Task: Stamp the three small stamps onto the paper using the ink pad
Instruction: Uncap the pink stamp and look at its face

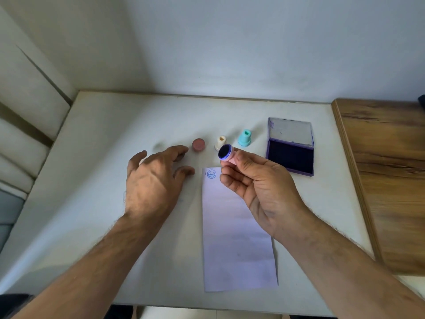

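**Pink stamp lifted, inked face up, one print on the paper**

While the right hand (257, 187) sits at the centre of the frame with its palm turned up, its thumb and fingertips (226, 178) pinch a pink stamp (226, 154) clear of the table, tilted so the round face, dark with blue ink, points up and toward the camera. The left hand (149, 180) lies to the left of centre, palm down, its fingers spread and loose, grasping nothing; its fingertips reach toward a small reddish-pink cap (198, 144) that sits just beyond them on the white table (92, 180).

Right of that cap, in a row across the middle of the frame, stand a cream stamp (220, 142) and a teal stamp (245, 137), both upright with the narrow handle on top. The held pink stamp overlaps the cream one in the picture, partly covering its base. Further right lies the ink pad (290, 155), its clear lid (291, 131) swung open toward the wall and the dark purple pad exposed.

A long strip of white paper (236, 238) runs from just below the right hand's fingers down to the lower middle of the frame. In its upper left corner is one round blue print (211, 174); the design inside it is too small to make out. A wooden surface (386, 169) adjoins the table along the right edge of the frame.
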Motion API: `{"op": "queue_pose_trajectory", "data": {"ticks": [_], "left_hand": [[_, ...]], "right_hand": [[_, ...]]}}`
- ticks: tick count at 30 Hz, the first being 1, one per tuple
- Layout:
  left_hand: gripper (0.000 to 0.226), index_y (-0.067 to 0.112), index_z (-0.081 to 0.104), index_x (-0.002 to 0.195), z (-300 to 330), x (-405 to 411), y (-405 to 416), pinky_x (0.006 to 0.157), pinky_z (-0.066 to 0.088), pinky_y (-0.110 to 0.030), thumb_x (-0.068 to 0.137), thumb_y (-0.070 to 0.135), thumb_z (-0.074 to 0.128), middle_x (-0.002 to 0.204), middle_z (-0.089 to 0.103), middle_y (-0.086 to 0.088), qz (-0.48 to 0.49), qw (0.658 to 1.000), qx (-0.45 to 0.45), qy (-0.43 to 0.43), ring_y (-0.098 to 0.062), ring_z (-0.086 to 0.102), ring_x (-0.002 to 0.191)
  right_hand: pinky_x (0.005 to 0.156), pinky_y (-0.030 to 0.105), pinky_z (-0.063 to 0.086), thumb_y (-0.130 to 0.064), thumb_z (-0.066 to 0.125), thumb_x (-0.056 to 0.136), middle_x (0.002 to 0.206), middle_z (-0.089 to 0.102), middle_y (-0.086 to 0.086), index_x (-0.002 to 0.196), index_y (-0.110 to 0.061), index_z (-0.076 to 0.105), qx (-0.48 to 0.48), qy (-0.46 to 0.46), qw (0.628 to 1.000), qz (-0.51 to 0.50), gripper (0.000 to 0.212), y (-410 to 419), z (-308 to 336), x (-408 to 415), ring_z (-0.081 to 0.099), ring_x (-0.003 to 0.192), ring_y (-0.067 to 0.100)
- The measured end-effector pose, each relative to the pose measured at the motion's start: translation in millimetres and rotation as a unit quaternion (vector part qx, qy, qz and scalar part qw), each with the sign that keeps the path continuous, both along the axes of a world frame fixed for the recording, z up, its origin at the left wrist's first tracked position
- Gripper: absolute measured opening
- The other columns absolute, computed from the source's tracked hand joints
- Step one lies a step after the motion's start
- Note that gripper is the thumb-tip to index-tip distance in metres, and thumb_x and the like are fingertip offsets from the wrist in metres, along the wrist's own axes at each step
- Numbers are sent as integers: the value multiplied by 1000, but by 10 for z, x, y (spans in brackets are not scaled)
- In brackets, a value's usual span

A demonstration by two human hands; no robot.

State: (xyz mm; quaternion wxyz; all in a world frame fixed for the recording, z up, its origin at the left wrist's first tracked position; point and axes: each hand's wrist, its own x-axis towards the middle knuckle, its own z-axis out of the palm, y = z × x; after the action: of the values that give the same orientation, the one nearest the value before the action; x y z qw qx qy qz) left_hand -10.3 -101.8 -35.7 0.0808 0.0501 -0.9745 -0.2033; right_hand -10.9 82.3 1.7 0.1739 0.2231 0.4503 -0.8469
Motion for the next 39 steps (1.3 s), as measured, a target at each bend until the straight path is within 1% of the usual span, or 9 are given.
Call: {"op": "queue_pose_trajectory", "data": {"ticks": [7, 11, 13, 17, 19, 23, 27, 33, 39], "left_hand": [[23, 26, 68, 116, 42, 9, 29, 112, 28, -41, 93, 24, 62, 105, 75, 9, -3, 1000, -9, 1, -19, 69, 94], [24, 22, 71, 113, 88, 3, 67, 101, 43, -49, 91, 13, 65, 99, 77, 5, 7, 999, 28, 25, -26, 66, 86], [27, 22, 72, 111, 106, 1, 96, 95, 47, -50, 90, 7, 64, 97, 77, 7, -7, 998, 40, 49, -20, 63, 80], [32, 29, 71, 112, 112, 2, 138, 101, 43, -44, 92, 5, 62, 96, 75, 15, -30, 993, 71, 88, 7, 47, 72], [31, 30, 71, 113, 116, 8, 148, 103, 41, -43, 93, 8, 60, 98, 74, 17, -36, 992, 79, 86, 14, 48, 73], [30, 27, 70, 117, 142, 25, 194, 110, 34, -40, 94, 11, 60, 103, 74, 13, -54, 993, 68, 75, -8, 68, 91], [29, 27, 69, 118, 141, 41, 203, 111, 34, -42, 94, 12, 60, 112, 73, 13, -67, 994, 61, 63, -7, 67, 105], [28, 26, 70, 115, 146, 50, 247, 109, 36, -44, 93, 10, 61, 112, 73, 10, -77, 992, 66, 72, -9, 69, 102], [28, 22, 72, 111, 170, 94, 331, 108, 37, -43, 91, 6, 63, 106, 75, 6, -102, 990, 50, 80, -12, 70, 99]], "right_hand": [[64, 27, 59, -8, 64, 88, 82, 72, 13, 88, -2, 77, -42, 15, 999, 18, 15, -19, -18, 7, 67, 67, 15], [64, 27, 59, -12, 67, 77, 81, 74, 12, 89, -4, 78, -54, 17, 998, 19, 18, 0, -23, 0, 68, 67, 16], [65, 27, 59, -12, 68, 73, 81, 74, 12, 89, -5, 78, -63, 14, 998, 17, 21, 8, -21, -8, 69, 68, 16], [66, 27, 59, -6, 67, 70, 83, 75, 10, 85, -8, 79, -99, 21, 995, 17, 20, 12, -5, -7, 71, 70, 16], [67, 27, 59, -2, 65, 72, 86, 75, 10, 86, -7, 79, -127, 31, 991, 21, 21, 9, 10, -1, 72, 72, 17], [68, 27, 59, 1, 63, 72, 90, 76, 10, 86, -7, 79, -159, 55, 985, 38, 23, -7, 41, 15, 74, 79, 18], [68, 27, 59, 2, 61, 73, 92, 77, 10, 86, -7, 79, -165, 61, 984, 40, 24, -15, 45, 17, 74, 81, 18], [66, 27, 60, 5, 62, 72, 93, 76, 14, 90, -3, 76, -147, 53, 988, 21, 25, 10, 20, 20, 75, 81, 20], [63, 25, 59, 8, 56, 88, 83, 76, 11, 99, -1, 69, -94, 44, 994, -15, 20, 119, 26, 0, 73, 70, 17]]}}
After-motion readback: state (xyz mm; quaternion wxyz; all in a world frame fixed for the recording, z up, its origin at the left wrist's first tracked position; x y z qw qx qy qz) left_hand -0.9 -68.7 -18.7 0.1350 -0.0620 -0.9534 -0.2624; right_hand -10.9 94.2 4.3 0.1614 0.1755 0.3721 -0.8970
